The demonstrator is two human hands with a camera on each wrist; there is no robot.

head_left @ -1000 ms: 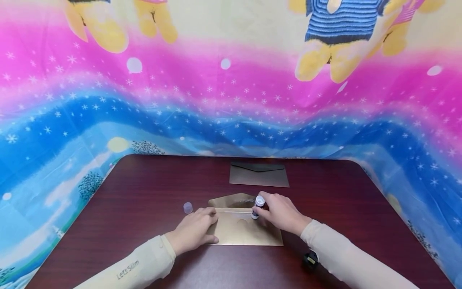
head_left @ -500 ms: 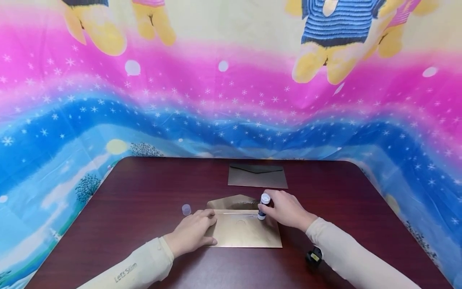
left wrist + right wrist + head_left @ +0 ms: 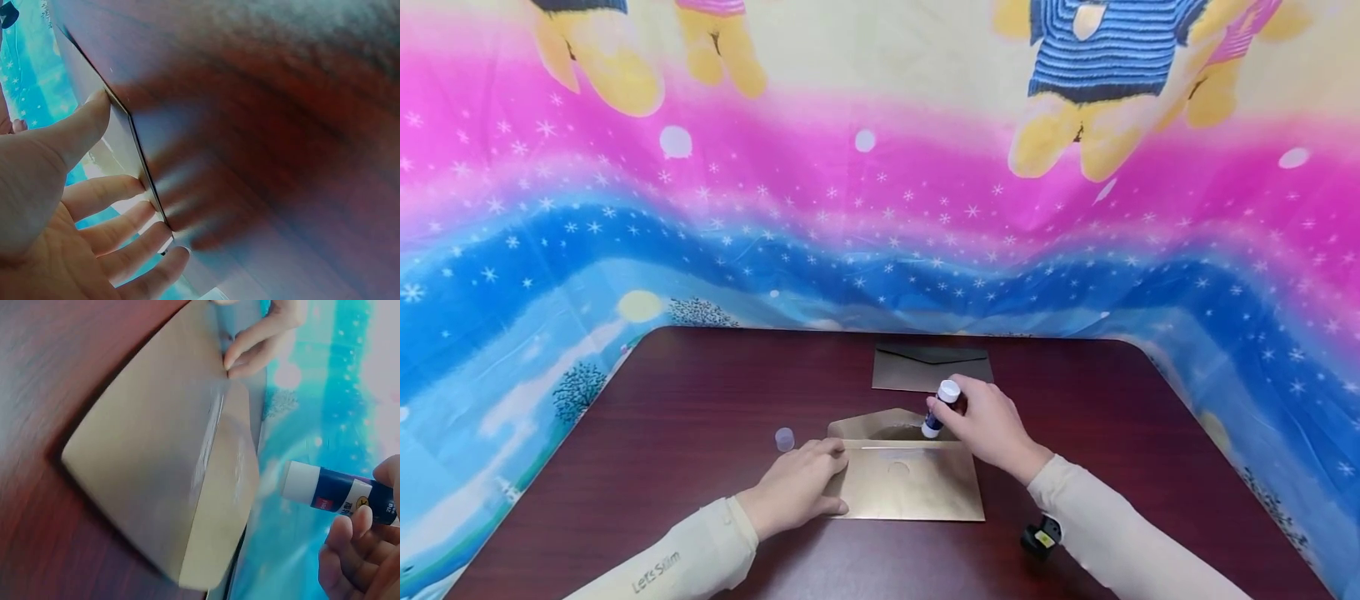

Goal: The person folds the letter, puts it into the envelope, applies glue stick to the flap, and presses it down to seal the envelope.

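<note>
A gold envelope lies on the table with its pointed flap spread away from the person. My left hand rests on its left end; in the left wrist view the thumb and fingertips touch along the envelope's edge. Between thumb and fingers, my right hand grips a glue stick with a dark blue label and white ends. The stick is tilted over the right part of the flap. Shiny wet streaks show along the envelope's opening and on the flap in the right wrist view.
A clear cap stands left of the envelope. Farther back lies a second, darker envelope with its flap folded down. The dark red table ends at a patterned cloth backdrop.
My right hand went slightly right, then raised the glue stick up and back toward the left, from the envelope's opening to over the flap. The left hand keeps its place.
</note>
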